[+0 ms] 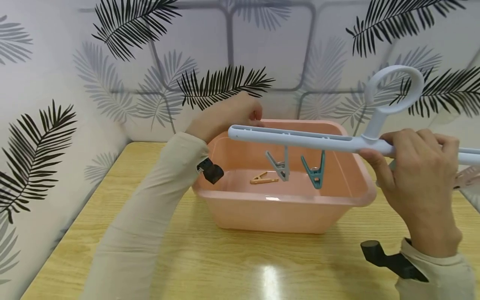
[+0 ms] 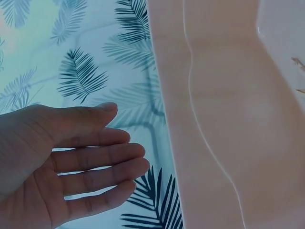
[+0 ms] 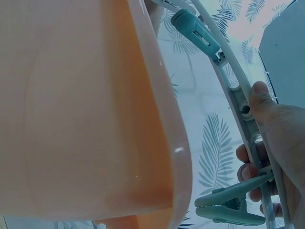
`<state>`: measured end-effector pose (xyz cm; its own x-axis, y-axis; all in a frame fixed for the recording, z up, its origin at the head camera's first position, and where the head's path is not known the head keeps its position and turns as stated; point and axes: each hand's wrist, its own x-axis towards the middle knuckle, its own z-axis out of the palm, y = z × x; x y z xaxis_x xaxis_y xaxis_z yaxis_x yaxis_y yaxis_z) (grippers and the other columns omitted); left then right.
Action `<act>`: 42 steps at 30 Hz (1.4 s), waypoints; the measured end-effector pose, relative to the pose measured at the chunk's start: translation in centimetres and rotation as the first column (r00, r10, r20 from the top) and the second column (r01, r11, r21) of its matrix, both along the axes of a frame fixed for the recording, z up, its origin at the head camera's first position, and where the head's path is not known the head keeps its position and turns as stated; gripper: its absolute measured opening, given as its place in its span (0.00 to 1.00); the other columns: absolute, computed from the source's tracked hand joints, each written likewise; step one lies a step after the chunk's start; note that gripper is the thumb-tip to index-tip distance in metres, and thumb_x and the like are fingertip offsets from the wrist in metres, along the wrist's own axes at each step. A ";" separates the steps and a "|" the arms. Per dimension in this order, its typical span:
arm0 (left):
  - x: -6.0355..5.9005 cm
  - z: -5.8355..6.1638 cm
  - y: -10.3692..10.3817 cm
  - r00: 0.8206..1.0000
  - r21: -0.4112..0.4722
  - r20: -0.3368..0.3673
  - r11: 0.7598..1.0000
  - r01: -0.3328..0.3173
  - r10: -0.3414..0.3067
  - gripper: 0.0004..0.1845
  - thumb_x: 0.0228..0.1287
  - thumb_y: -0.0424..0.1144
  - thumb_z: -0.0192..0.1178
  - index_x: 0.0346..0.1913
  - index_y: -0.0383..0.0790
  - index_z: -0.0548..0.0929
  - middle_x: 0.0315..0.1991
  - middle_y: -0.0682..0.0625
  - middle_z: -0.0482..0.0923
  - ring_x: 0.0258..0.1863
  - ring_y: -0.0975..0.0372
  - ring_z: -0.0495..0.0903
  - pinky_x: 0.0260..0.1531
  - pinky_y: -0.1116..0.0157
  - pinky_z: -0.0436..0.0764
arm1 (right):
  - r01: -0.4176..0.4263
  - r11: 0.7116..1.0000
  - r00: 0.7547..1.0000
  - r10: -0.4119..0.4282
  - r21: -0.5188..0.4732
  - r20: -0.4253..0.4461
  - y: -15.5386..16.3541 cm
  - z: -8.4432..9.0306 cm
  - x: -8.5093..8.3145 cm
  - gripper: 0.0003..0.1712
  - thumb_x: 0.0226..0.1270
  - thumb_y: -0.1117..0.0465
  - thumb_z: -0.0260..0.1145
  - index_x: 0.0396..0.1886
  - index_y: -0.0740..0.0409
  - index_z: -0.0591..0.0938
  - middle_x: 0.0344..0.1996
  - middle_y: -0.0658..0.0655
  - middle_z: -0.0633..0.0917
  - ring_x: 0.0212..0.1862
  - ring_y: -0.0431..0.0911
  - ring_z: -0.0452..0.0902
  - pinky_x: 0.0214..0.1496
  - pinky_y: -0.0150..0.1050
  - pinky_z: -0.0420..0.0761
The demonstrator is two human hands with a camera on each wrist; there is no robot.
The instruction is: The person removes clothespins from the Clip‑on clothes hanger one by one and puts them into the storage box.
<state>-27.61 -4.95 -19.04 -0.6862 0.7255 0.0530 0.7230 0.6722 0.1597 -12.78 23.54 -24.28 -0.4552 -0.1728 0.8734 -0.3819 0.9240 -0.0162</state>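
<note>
My right hand [image 1: 420,175] grips a pale blue hanger bar [image 1: 300,138] just below its ring hook [image 1: 393,89] and holds it level over a pink basin [image 1: 285,199]. A grey peg [image 1: 279,164] and a teal peg [image 1: 316,173] hang from the bar into the basin. A tan peg [image 1: 263,179] lies on the basin floor. My left hand [image 1: 232,114] hovers at the bar's left end, above the basin's far rim. In the left wrist view that left hand [image 2: 71,162] holds nothing, its fingers nearly straight beside the basin wall [image 2: 214,119]. In the right wrist view my right hand [image 3: 276,138] is on the bar [image 3: 228,76], with the teal peg [image 3: 195,31] and a pale green peg [image 3: 231,205].
The basin stands on a wooden table [image 1: 225,266], close to its back edge. Walls with a palm-leaf pattern [image 1: 45,137] close in on the left and behind. The front half of the table lies between my arms.
</note>
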 end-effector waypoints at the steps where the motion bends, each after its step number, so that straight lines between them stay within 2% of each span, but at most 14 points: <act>1: 0.0 0.1 -0.3 1.000 0.005 -0.002 1.000 -0.001 0.001 0.11 0.67 0.40 0.60 0.40 0.33 0.85 0.39 0.43 0.84 0.40 0.55 0.81 0.44 0.62 0.78 | -0.003 1.000 1.000 0.003 -0.003 0.001 0.0 0.0 0.0 0.47 0.64 0.27 0.44 0.33 0.73 0.76 0.21 0.69 0.77 0.30 0.64 0.72 0.41 0.61 0.61; 3: 0.2 0.3 -1.0 1.000 0.019 0.021 1.000 -0.004 0.003 0.11 0.68 0.39 0.60 0.42 0.33 0.84 0.40 0.43 0.84 0.41 0.55 0.81 0.45 0.61 0.78 | -0.006 1.000 1.000 0.006 0.001 0.001 -0.1 0.0 0.0 0.48 0.64 0.27 0.44 0.33 0.73 0.76 0.21 0.69 0.77 0.31 0.65 0.72 0.42 0.62 0.61; 6: 0.5 0.2 -2.1 1.000 0.050 -0.008 0.999 0.022 -0.021 0.11 0.67 0.37 0.60 0.40 0.31 0.85 0.39 0.41 0.84 0.40 0.54 0.83 0.45 0.60 0.79 | -0.011 1.000 1.000 0.011 0.011 0.005 -0.3 -0.1 0.0 0.49 0.64 0.26 0.42 0.33 0.73 0.76 0.22 0.69 0.78 0.32 0.66 0.73 0.44 0.64 0.62; 11: 1.4 0.4 -3.7 0.999 0.109 -0.047 0.994 0.018 -0.013 0.10 0.68 0.37 0.59 0.38 0.32 0.85 0.34 0.43 0.84 0.34 0.56 0.83 0.41 0.60 0.80 | -0.045 0.999 0.999 0.044 0.016 0.021 -0.8 -0.3 -0.1 0.49 0.64 0.26 0.41 0.33 0.73 0.77 0.23 0.69 0.78 0.32 0.64 0.73 0.45 0.64 0.62; 17: 3.2 1.7 -5.2 0.995 0.204 -0.098 0.979 0.000 0.020 0.11 0.69 0.38 0.58 0.41 0.33 0.86 0.35 0.44 0.85 0.35 0.56 0.83 0.41 0.60 0.80 | -0.055 0.998 0.998 0.055 0.016 0.020 -0.9 -0.4 -0.2 0.48 0.64 0.26 0.42 0.32 0.72 0.77 0.22 0.68 0.78 0.31 0.63 0.72 0.45 0.63 0.62; 20: 4.5 1.8 -5.9 0.994 0.269 -0.106 0.963 -0.009 0.039 0.12 0.69 0.39 0.57 0.42 0.35 0.86 0.33 0.46 0.85 0.33 0.59 0.83 0.38 0.62 0.79 | -0.057 0.998 0.998 0.057 0.015 0.020 -0.9 -0.3 -0.1 0.48 0.64 0.26 0.42 0.32 0.72 0.77 0.22 0.68 0.79 0.31 0.63 0.73 0.45 0.63 0.62; 22: 5.3 1.6 -6.2 0.994 0.303 -0.107 0.953 0.018 0.015 0.12 0.71 0.40 0.56 0.41 0.36 0.86 0.30 0.48 0.84 0.28 0.60 0.80 0.33 0.63 0.78 | -0.056 0.998 0.998 0.055 0.031 0.035 -0.9 -0.2 -0.1 0.48 0.65 0.27 0.43 0.32 0.72 0.77 0.22 0.68 0.79 0.31 0.63 0.73 0.45 0.63 0.63; 26: 6.7 1.0 -6.5 0.996 0.341 -0.076 0.937 0.068 -0.045 0.12 0.72 0.40 0.54 0.39 0.38 0.86 0.27 0.51 0.82 0.24 0.63 0.77 0.28 0.65 0.74 | -0.055 0.997 0.997 0.051 0.059 0.059 -1.0 -0.2 0.0 0.47 0.66 0.28 0.43 0.33 0.73 0.77 0.22 0.68 0.79 0.32 0.64 0.73 0.46 0.63 0.63; 30: 7.5 0.0 -7.4 0.999 0.413 0.024 0.910 0.020 -0.033 0.14 0.74 0.42 0.51 0.40 0.40 0.86 0.30 0.53 0.84 0.29 0.65 0.80 0.34 0.63 0.78 | -0.065 0.997 0.997 0.063 0.044 0.050 -1.2 -0.4 -0.1 0.47 0.66 0.28 0.42 0.33 0.72 0.78 0.22 0.67 0.79 0.31 0.63 0.73 0.47 0.64 0.64; 32: 7.7 -0.7 -7.8 0.995 0.482 0.085 0.876 -0.002 -0.045 0.15 0.76 0.40 0.49 0.41 0.38 0.86 0.33 0.51 0.85 0.32 0.64 0.83 0.37 0.61 0.81 | -0.069 0.997 0.996 0.066 0.047 0.053 -1.2 -0.4 -0.1 0.47 0.66 0.28 0.42 0.33 0.72 0.78 0.22 0.67 0.79 0.32 0.63 0.74 0.47 0.63 0.64; 35: 7.7 -2.2 -8.4 0.979 0.594 0.192 0.803 -0.056 -0.073 0.17 0.77 0.37 0.45 0.46 0.32 0.84 0.38 0.45 0.85 0.36 0.60 0.85 0.41 0.59 0.82 | -0.070 0.995 0.996 0.065 0.070 0.066 -1.1 -0.4 -0.1 0.46 0.67 0.29 0.43 0.33 0.72 0.77 0.22 0.67 0.79 0.32 0.63 0.74 0.47 0.63 0.64; 38: 7.9 -3.6 -8.6 0.945 0.692 0.315 0.702 -0.168 -0.085 0.17 0.77 0.35 0.44 0.52 0.27 0.80 0.44 0.39 0.83 0.40 0.57 0.85 0.45 0.58 0.82 | -0.068 0.997 0.997 0.066 0.048 0.052 -1.2 -0.4 -0.1 0.47 0.66 0.28 0.43 0.32 0.71 0.78 0.22 0.67 0.79 0.31 0.63 0.73 0.46 0.63 0.64; 40: 8.5 -4.4 -8.6 0.919 0.737 0.384 0.630 -0.246 -0.091 0.16 0.76 0.34 0.46 0.55 0.26 0.77 0.47 0.37 0.81 0.41 0.57 0.85 0.48 0.59 0.81 | -0.068 0.997 0.997 0.066 0.038 0.046 -1.2 -0.4 -0.1 0.47 0.65 0.27 0.42 0.32 0.71 0.78 0.22 0.67 0.79 0.31 0.63 0.73 0.46 0.63 0.64; 42: 9.4 -5.1 -8.4 0.891 0.775 0.435 0.558 -0.297 -0.129 0.16 0.75 0.32 0.47 0.57 0.25 0.75 0.49 0.35 0.79 0.43 0.55 0.84 0.50 0.59 0.79 | -0.066 0.997 0.997 0.065 0.032 0.037 -1.3 -0.4 -0.1 0.47 0.65 0.27 0.42 0.32 0.71 0.78 0.21 0.67 0.78 0.31 0.63 0.73 0.46 0.63 0.64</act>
